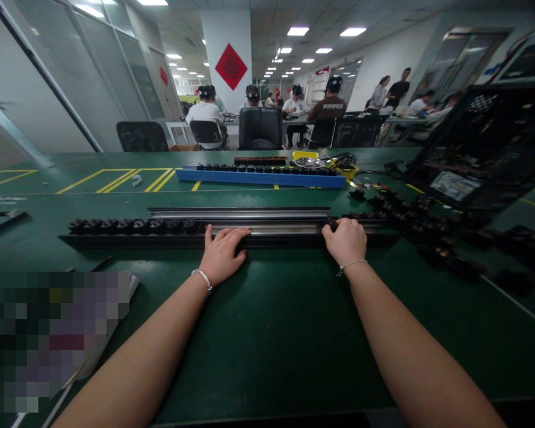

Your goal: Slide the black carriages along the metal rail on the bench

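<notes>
Now | left hand [223, 254] spread on black rail [285, 241] | right hand [346, 242] pinching black part [332, 224]

1 red diamond sign [230, 66] on white pillar [225, 27]

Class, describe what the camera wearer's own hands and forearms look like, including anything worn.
The left hand and right hand are ungloved, the visible forearms sleeveless. A silvery bracelet circles the left wrist; a thinner chain, the right.

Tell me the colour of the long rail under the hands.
The long rail is black outside, with a silvery strip inside; best seen in the head view.
</notes>
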### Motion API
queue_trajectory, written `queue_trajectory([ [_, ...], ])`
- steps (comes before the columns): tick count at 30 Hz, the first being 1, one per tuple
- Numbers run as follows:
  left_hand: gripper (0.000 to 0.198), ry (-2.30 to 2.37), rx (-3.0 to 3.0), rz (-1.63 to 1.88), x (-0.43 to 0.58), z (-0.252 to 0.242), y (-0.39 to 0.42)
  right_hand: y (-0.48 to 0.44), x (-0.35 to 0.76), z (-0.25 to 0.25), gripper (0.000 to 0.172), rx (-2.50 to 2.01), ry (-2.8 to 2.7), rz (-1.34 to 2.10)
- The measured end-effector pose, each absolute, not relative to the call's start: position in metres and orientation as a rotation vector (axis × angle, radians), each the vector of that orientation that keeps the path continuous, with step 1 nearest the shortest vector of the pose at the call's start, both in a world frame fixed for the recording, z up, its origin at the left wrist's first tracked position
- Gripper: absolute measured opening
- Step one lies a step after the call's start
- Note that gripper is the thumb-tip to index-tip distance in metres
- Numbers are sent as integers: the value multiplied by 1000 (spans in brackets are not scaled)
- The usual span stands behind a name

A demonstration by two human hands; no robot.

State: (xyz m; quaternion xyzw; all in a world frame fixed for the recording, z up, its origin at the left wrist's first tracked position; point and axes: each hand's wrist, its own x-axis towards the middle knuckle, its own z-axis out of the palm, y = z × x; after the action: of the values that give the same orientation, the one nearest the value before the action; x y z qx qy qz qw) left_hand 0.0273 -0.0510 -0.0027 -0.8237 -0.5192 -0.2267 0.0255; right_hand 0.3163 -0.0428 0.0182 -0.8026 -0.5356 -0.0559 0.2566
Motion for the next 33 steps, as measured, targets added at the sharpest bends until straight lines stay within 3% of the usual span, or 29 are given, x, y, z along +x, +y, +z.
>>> queue_trajectory([
  [33,47,-1617,-2531,-693,28,-2,-52,-44,332,21,41,-2234,-1359,-167],
])
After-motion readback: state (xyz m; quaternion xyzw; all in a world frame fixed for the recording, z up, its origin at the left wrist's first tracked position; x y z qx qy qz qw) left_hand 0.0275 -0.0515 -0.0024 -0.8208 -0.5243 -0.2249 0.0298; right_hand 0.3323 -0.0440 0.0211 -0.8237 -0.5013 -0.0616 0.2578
